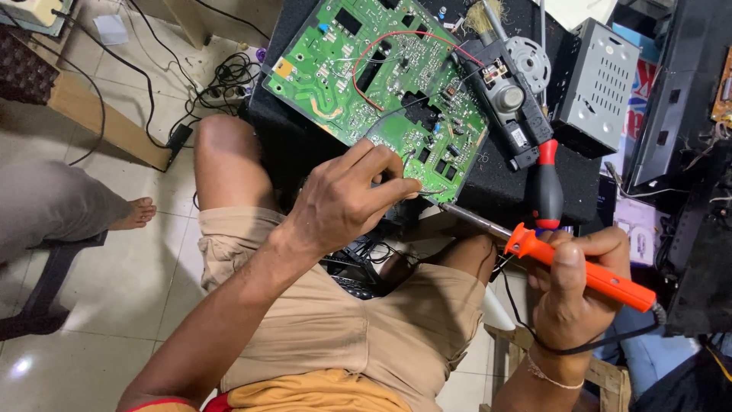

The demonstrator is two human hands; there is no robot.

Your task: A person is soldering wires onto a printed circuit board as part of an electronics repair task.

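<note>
Two hands: left hand fingers pinch one green circuit board (edge), right hand grips one orange soldering iron

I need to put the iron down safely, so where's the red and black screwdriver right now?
In the head view, the red and black screwdriver lies right of centre on the black surface, just above the right hand, beside the green circuit board.

Black worktop under green circuit board, screwdriver.
</note>
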